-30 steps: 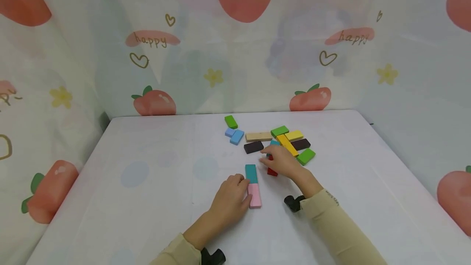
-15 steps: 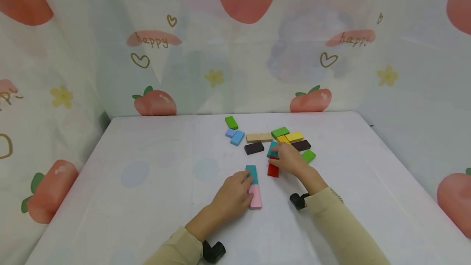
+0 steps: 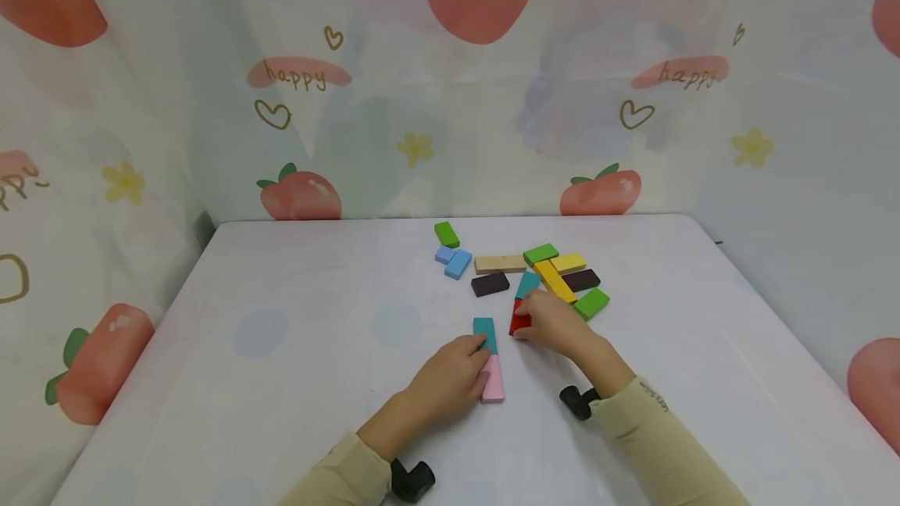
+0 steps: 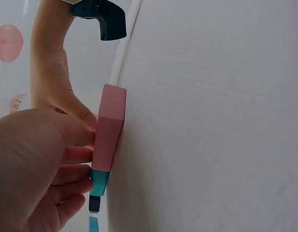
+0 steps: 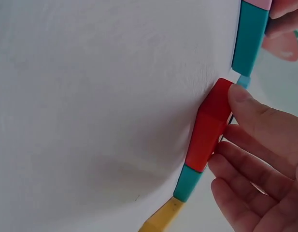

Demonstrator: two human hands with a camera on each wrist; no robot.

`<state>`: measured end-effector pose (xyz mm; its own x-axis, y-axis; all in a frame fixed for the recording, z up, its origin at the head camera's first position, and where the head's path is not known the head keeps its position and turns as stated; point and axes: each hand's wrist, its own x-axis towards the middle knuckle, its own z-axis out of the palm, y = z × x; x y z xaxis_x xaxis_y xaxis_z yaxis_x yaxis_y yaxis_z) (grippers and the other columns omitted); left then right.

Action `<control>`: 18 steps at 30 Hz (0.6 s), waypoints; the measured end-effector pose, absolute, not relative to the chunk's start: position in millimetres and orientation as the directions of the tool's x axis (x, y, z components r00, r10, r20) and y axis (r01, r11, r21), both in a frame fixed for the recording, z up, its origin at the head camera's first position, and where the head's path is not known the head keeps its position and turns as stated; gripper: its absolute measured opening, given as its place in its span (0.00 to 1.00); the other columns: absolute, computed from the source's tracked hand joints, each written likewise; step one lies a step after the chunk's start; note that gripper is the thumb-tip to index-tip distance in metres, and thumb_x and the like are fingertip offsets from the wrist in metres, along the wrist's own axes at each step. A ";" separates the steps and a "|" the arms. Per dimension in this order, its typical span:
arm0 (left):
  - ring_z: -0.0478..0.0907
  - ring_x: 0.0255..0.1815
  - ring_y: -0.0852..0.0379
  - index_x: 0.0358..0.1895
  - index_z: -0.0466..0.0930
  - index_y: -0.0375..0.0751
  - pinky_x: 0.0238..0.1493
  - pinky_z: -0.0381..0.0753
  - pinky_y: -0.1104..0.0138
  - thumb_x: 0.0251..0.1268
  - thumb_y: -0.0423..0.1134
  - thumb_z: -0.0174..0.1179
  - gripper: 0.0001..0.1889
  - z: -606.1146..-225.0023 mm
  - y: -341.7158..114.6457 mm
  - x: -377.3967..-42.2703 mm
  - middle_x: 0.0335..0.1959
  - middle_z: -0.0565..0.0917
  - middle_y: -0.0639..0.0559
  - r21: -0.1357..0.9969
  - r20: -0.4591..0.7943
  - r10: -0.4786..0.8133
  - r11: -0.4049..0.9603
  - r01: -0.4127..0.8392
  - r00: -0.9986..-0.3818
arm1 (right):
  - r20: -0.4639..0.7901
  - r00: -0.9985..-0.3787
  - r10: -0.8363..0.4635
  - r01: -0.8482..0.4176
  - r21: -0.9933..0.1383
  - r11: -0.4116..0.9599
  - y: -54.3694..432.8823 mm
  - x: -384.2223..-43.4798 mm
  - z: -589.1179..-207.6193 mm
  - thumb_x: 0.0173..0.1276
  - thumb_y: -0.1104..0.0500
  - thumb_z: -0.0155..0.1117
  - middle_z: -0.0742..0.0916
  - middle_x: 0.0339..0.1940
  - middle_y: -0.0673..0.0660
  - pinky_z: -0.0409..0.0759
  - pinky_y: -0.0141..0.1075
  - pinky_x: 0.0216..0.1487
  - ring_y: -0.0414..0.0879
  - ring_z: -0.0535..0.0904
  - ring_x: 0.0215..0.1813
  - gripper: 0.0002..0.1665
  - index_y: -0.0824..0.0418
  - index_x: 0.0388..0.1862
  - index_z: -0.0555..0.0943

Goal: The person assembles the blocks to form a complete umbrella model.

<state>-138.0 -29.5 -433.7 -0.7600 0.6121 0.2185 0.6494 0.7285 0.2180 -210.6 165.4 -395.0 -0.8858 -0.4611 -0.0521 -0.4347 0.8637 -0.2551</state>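
On the white table a teal block (image 3: 484,332) and a pink block (image 3: 494,383) lie end to end. My left hand (image 3: 448,379) rests along their left side, fingertips on the teal one and thumb against the pink one. My right hand (image 3: 558,324) pinches a red block (image 5: 209,125), with the thumb at its near end and the fingers at its side. Beyond the red block lies another teal block (image 3: 528,283), end to end with it. In the right wrist view, a yellow-orange block (image 5: 163,215) appears past that teal one.
Farther back lie a tan block (image 3: 500,265), a black block (image 3: 490,284), two blue blocks (image 3: 458,264) and a green block (image 3: 446,234). To the right are a yellow-orange block (image 3: 555,282), a dark block (image 3: 581,280) and more green and yellow blocks. A patterned cloth (image 3: 394,84) hangs behind.
My right hand has drawn back from the far teal block and now grips the red block, which has turned slightly. My left hand stays beside the pink and near teal blocks.
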 end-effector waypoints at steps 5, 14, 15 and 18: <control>0.69 0.59 0.53 0.56 0.75 0.34 0.57 0.68 0.67 0.64 0.44 0.56 0.21 -433.3 -28.1 -137.7 0.59 0.73 0.44 0.198 0.203 0.615 0.736 0.647 -0.762 | -0.046 -0.880 -0.473 -0.446 -0.264 0.855 160.1 -210.3 -395.2 0.53 0.59 0.72 0.81 0.40 0.59 0.78 0.41 0.45 0.51 0.74 0.41 0.19 0.67 0.42 0.83; 0.69 0.59 0.53 0.56 0.75 0.35 0.57 0.68 0.67 0.64 0.45 0.56 0.21 -432.4 -27.0 -138.2 0.59 0.73 0.44 0.199 0.189 0.612 0.742 0.641 -0.768 | -0.020 -0.856 -0.516 -0.490 -0.285 0.824 155.4 -211.9 -396.8 0.52 0.61 0.72 0.81 0.42 0.59 0.78 0.41 0.46 0.51 0.75 0.43 0.19 0.68 0.43 0.83; 0.69 0.59 0.53 0.56 0.75 0.35 0.57 0.68 0.67 0.64 0.45 0.56 0.22 -432.4 -27.0 -138.4 0.59 0.73 0.44 0.202 0.187 0.610 0.743 0.638 -0.770 | -0.018 -0.851 -0.524 -0.497 -0.289 0.818 154.7 -212.7 -397.1 0.52 0.61 0.72 0.81 0.42 0.58 0.78 0.40 0.46 0.51 0.75 0.43 0.19 0.68 0.43 0.83; 0.69 0.59 0.54 0.57 0.75 0.35 0.56 0.69 0.67 0.64 0.45 0.56 0.22 -432.6 -27.3 -138.7 0.59 0.72 0.45 0.211 0.176 0.601 0.750 0.626 -0.780 | -0.012 -0.839 -0.544 -0.516 -0.301 0.802 152.0 -216.1 -398.2 0.53 0.61 0.71 0.80 0.41 0.58 0.77 0.40 0.47 0.50 0.75 0.42 0.19 0.68 0.43 0.83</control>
<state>-138.7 -27.3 -432.6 -0.7796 0.6009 0.1764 0.6262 0.7504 0.2113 -216.1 152.0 -398.2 -0.8391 -0.5438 -0.0116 -0.5157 0.8021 -0.3013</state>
